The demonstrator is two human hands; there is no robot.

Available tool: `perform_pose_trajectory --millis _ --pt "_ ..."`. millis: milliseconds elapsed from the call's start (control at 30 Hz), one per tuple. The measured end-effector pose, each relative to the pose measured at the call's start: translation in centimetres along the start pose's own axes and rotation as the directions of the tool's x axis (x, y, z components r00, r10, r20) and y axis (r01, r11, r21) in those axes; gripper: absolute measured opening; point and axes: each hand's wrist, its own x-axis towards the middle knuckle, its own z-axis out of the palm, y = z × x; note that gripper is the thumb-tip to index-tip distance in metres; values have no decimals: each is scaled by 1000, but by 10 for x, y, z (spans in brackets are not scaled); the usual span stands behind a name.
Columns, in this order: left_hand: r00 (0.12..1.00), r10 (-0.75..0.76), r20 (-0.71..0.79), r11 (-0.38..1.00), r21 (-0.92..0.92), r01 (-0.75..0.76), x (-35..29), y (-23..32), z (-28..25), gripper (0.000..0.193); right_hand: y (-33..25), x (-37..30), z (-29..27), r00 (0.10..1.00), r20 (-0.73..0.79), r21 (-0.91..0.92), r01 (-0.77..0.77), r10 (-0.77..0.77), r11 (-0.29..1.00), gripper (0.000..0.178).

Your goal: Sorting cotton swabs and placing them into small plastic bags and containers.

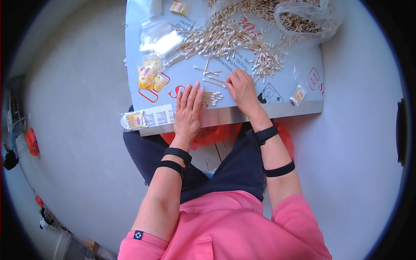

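Note:
Flat and stretched out, my left hand [189, 113] lies at the near edge of the table, its fingers partly covering a small row of cotton swabs [212, 98]. The white tips of that row stick out to the right of the fingers. My right hand [242, 90] is closed, fingertips pinched at the ends of two wooden-stick swabs [215, 82]; the grip itself is partly hidden. Just beyond, a few loose swabs [207, 69] lie crossed. A large heap of swabs [225, 41] spreads over the far part of the table.
A clear bag [331, 27] of swabs stands far right. Yellow packets [149, 78] and clear plastic bags [161, 37] lie at left. Filled swab packs rest on a white strip [159, 116] and by the right edge [298, 95]. A red bag [208, 138] hangs below the table.

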Motion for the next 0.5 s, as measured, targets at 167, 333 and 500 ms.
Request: perform_pose_trajectory --millis 167,333,500 --pt "992 -46 -118 973 -228 18 -10 0 -15 63 -30 -16 -27 996 -86 -40 -36 32 999 15" --pt "930 -366 33 466 -859 214 -15 59 -104 41 -144 -34 -111 958 -41 558 -215 285 802 13" --pt "936 -329 125 -158 -985 77 -27 139 -205 18 -217 -57 -160 968 -142 678 -56 206 733 17"
